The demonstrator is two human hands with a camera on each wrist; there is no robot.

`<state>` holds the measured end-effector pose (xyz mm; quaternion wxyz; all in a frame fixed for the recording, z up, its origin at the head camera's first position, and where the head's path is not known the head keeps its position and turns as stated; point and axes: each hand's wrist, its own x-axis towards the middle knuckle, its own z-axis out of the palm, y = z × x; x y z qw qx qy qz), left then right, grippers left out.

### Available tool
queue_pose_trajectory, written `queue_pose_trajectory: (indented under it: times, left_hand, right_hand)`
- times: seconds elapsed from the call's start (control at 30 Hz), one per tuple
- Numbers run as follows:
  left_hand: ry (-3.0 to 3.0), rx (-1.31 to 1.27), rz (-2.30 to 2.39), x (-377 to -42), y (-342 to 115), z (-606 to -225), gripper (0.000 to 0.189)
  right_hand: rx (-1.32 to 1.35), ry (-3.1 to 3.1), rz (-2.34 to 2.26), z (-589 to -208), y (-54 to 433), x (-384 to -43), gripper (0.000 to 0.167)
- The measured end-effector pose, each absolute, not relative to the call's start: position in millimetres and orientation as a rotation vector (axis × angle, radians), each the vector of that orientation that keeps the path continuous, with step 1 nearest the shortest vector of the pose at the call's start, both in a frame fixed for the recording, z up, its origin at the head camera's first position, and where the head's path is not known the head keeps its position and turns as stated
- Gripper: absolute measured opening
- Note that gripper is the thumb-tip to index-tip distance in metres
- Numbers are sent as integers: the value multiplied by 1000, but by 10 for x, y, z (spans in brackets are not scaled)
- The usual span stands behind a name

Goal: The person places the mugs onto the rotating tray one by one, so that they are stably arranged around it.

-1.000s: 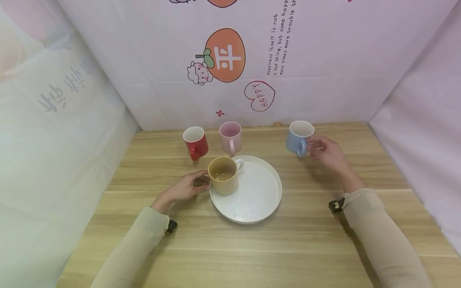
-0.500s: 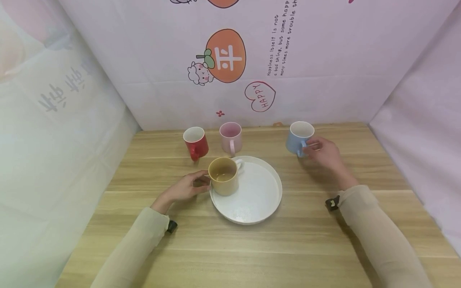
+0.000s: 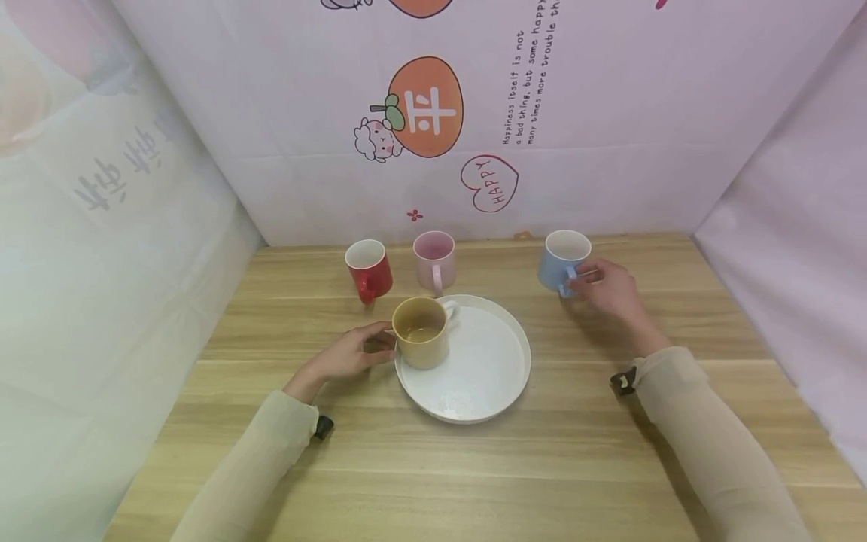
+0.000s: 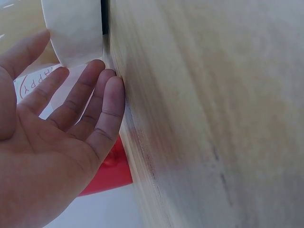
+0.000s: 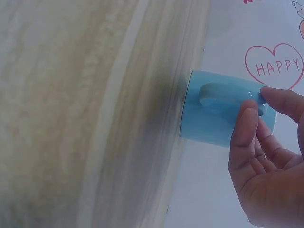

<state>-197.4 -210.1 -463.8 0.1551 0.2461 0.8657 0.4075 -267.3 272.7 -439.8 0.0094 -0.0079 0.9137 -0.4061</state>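
My left hand (image 3: 352,350) reaches the left side of a round white tray (image 3: 481,376), its fingertips right at the rim. In the left wrist view those fingers are loosely extended beside the tray wall (image 4: 73,33). A tan mug (image 3: 423,342) with a pale handle stands upright on the tray's left part, close by this hand. At the back right, my right hand (image 3: 606,290) pinches the handle of a light blue mug (image 3: 555,267) with a white inside. Thumb and fingers meet at the top of that handle in the right wrist view, and the blue mug (image 5: 204,121) stands upright on the table.
Behind the tray stand a red mug (image 3: 372,278) and a pink mug (image 3: 430,271), handles toward me. The wooden table (image 3: 460,482) ends at a printed cloth backdrop (image 3: 305,150), with white cloth along both sides.
My right hand has moved slightly left and its fingers have closed onto the blue mug's handle. The left hand, the tray and the other mugs have stayed in place.
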Motion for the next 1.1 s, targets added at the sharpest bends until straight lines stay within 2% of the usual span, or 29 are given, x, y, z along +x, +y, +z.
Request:
queue_pose_trajectory:
  times: [0.43, 1.1]
  left_hand:
    - [2471, 708, 1184, -1986, -2105, -4666, 52]
    - [2472, 717, 1191, -2002, -2105, -4674, 53]
  right_hand:
    - [-36, 2660, -1513, -4460, 2821, -2666, 42]
    - [-29, 2707, -1435, -4419, 2851, -2637, 43]
